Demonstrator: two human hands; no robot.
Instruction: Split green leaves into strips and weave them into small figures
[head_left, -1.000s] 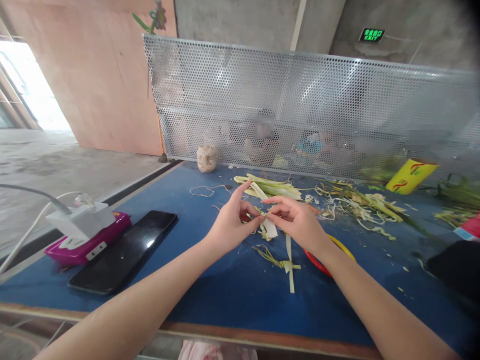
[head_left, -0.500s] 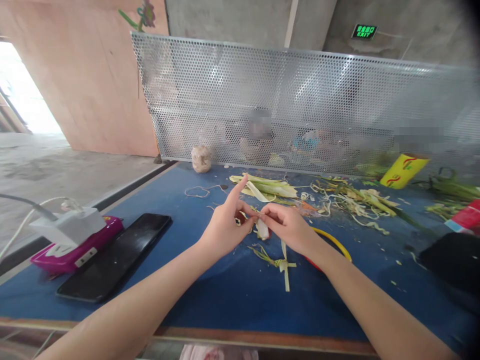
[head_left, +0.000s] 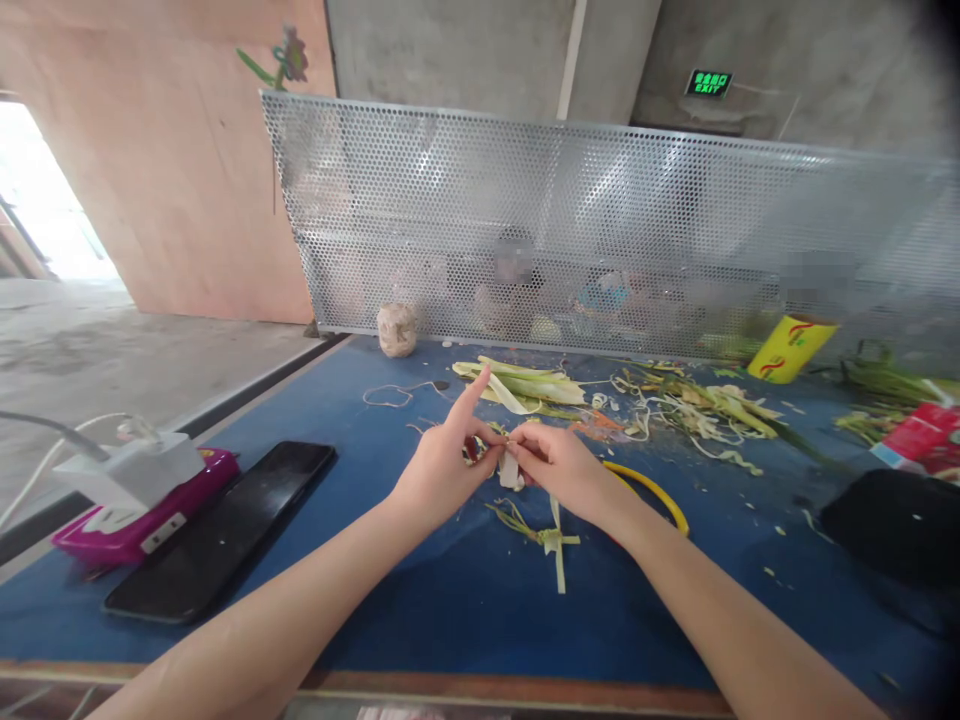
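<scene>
Over the middle of the blue table, my left hand and my right hand meet fingertip to fingertip. Both pinch a small piece of pale plant strip, whose broad whitish end hangs below the fingers. The left index finger points up, apart from the pinch; most of the held piece is hidden by the fingers. Just below lies a knotted cross-shaped piece of green strips. Behind my hands is a pile of pale green leaf strips. A yellow ring-shaped handle or tube shows partly behind my right wrist.
A black phone and a purple power strip with a white charger lie left. Plant scraps, a yellow roll, a red-and-white packet and a black object are right. A perforated metal screen stands behind a ball of twine.
The view has tilted slightly upward, so the scene sits lower and a little further left. Both hands keep their pinch, and the right fingers have drawn closer over the held strip.
</scene>
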